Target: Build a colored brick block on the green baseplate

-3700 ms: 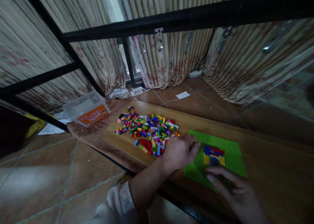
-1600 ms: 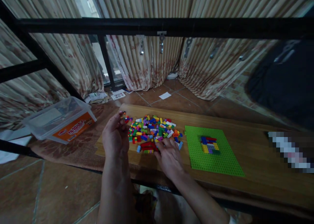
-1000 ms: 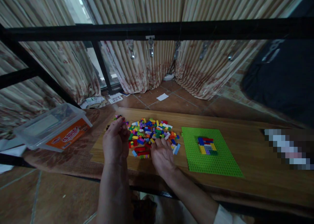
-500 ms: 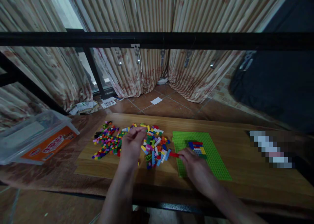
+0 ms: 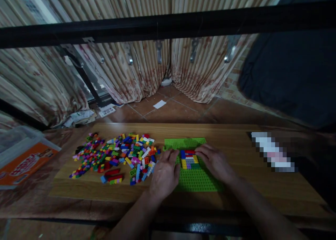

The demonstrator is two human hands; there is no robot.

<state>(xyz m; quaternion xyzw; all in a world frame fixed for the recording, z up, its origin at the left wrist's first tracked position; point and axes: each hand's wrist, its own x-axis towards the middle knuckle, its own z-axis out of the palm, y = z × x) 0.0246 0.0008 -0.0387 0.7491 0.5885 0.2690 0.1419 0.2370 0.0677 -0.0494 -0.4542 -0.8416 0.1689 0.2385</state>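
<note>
A green baseplate lies on the wooden board, and a small build of blue, red, yellow and grey bricks stands on it. My left hand rests on the plate's left edge, fingers lying down beside the build, and holds nothing I can see. My right hand is on the build's right side. Its fingertips pinch the end of a red brick lying along the build's far edge. A spread of loose coloured bricks lies to the left of the plate.
A clear plastic box with an orange label sits at the far left. The black bar of a frame crosses overhead. Curtains hang behind, papers lie on the tiled floor, and a blurred-out object lies at the board's right.
Both hands moved from the loose bricks to the baseplate. My right hand carried a red brick over and set it against the build. The view shifted right.
</note>
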